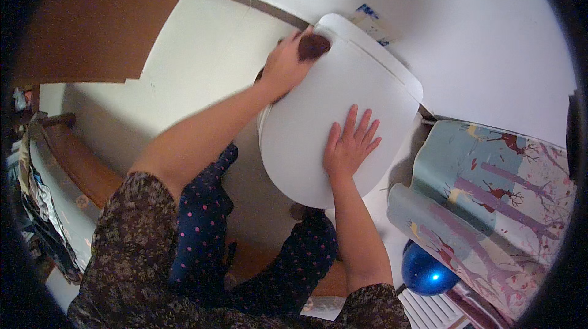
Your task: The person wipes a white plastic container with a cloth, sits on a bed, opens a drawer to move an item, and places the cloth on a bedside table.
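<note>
In front of my knees stands a smooth white panel (300, 133), rounded at the near end, with a narrow hinge-like strip along its far edge. It looks like a toilet seat lid. My left hand (285, 65) is at its far left edge, closed round a dark brown rounded thing (313, 47) that touches or hovers just over the surface; blur hides what kind it is. Flat on the middle of the panel, towards its right side, lies my right hand (351, 148). Its fingers are spread and nothing is in it.
To the right are a folded mat (484, 188) printed with deer and trees and a shiny blue ball (429, 271). A brown board (92, 22) fills the far left. Behind the panel rises a white wall (478, 41). My dotted trousers (202, 225) are below.
</note>
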The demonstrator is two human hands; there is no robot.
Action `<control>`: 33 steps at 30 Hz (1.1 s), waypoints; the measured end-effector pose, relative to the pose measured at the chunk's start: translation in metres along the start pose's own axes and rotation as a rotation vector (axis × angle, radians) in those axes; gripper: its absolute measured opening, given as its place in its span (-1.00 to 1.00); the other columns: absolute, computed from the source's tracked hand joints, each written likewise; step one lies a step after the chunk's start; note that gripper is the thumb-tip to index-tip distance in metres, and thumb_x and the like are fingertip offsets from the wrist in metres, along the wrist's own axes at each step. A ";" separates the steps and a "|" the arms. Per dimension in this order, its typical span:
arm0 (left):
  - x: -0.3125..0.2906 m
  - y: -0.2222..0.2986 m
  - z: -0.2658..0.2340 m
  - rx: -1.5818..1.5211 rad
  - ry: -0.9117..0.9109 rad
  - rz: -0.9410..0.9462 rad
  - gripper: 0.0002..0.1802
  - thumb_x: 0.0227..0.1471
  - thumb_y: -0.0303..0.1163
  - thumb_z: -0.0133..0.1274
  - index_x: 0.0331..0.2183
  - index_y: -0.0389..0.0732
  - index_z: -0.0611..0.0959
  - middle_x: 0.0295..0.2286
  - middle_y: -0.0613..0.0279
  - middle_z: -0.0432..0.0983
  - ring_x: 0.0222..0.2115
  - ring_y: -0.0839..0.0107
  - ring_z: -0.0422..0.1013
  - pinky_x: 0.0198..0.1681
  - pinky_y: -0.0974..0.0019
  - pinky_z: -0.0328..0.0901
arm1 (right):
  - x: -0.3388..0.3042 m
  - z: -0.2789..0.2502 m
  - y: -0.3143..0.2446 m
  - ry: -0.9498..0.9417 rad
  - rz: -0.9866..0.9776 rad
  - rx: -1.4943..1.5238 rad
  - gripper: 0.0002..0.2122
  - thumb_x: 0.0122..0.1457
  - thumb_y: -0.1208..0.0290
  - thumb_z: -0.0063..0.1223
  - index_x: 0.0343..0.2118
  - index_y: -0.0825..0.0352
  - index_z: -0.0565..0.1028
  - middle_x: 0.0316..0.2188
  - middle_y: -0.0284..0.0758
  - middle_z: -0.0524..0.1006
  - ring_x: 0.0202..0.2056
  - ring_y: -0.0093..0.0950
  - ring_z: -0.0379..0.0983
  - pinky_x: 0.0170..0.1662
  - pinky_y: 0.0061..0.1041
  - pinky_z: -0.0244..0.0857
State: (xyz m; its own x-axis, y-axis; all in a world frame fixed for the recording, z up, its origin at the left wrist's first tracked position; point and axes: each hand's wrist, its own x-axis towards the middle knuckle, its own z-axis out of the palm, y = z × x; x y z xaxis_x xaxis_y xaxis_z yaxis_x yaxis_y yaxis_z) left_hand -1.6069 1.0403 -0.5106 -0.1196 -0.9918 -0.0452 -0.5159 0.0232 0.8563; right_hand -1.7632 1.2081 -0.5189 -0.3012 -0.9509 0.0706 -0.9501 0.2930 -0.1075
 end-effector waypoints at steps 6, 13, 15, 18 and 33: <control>0.051 -0.013 0.015 -0.166 -0.059 0.071 -0.36 -0.10 -0.23 0.13 0.08 0.09 0.39 -0.01 0.03 0.35 -0.04 0.00 0.33 -0.02 0.15 0.28 | 0.002 0.006 0.000 -0.019 0.006 -0.036 -0.44 0.16 0.11 -0.14 0.24 0.05 0.12 0.29 -0.22 -0.06 0.28 -0.02 -0.26 0.21 0.17 -0.41; -0.074 -0.024 -0.023 0.097 -0.141 0.206 -0.16 -0.34 -0.54 0.19 0.08 0.16 0.42 0.20 -0.03 -0.03 0.11 -0.03 0.16 0.18 0.17 0.09 | 0.004 0.003 -0.002 -0.012 0.008 -0.054 -0.44 0.16 0.10 -0.14 0.24 0.03 0.11 0.30 -0.22 -0.07 0.28 -0.02 -0.26 0.21 0.17 -0.41; -0.117 -0.030 -0.045 0.110 -0.223 0.272 -0.14 -0.41 -0.52 0.23 0.06 0.14 0.44 0.20 -0.10 -0.07 0.15 -0.05 0.08 0.19 0.12 0.06 | 0.003 0.004 -0.003 -0.012 0.007 -0.057 -0.44 0.16 0.10 -0.15 0.24 0.03 0.11 0.30 -0.22 -0.07 0.29 -0.03 -0.26 0.22 0.17 -0.41; -0.165 -0.035 -0.074 0.103 -0.365 0.310 -0.15 -0.46 -0.47 0.28 0.03 0.12 0.48 0.19 -0.13 -0.09 0.17 -0.15 0.00 0.20 -0.01 0.01 | 0.003 0.006 -0.003 -0.017 0.009 -0.062 -0.44 0.16 0.10 -0.15 0.24 0.03 0.11 0.30 -0.22 -0.07 0.29 -0.04 -0.26 0.22 0.16 -0.40; 0.008 0.021 0.030 0.568 0.117 0.433 -0.27 -0.31 -0.28 0.25 0.02 0.17 0.45 0.12 0.08 0.13 0.16 0.03 0.02 0.13 -0.18 0.05 | 0.005 0.009 -0.001 -0.018 -0.006 -0.088 -0.46 0.19 0.09 -0.19 0.24 0.04 0.11 0.29 -0.20 -0.04 0.28 -0.03 -0.22 0.21 0.16 -0.37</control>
State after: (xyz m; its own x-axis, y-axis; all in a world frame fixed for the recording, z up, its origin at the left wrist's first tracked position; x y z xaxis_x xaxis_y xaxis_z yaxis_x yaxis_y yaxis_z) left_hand -1.6440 1.0365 -0.5079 -0.3382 -0.8851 0.3199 -0.8080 0.4473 0.3835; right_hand -1.7632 1.2026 -0.5278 -0.2949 -0.9540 0.0529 -0.9555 0.2943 -0.0199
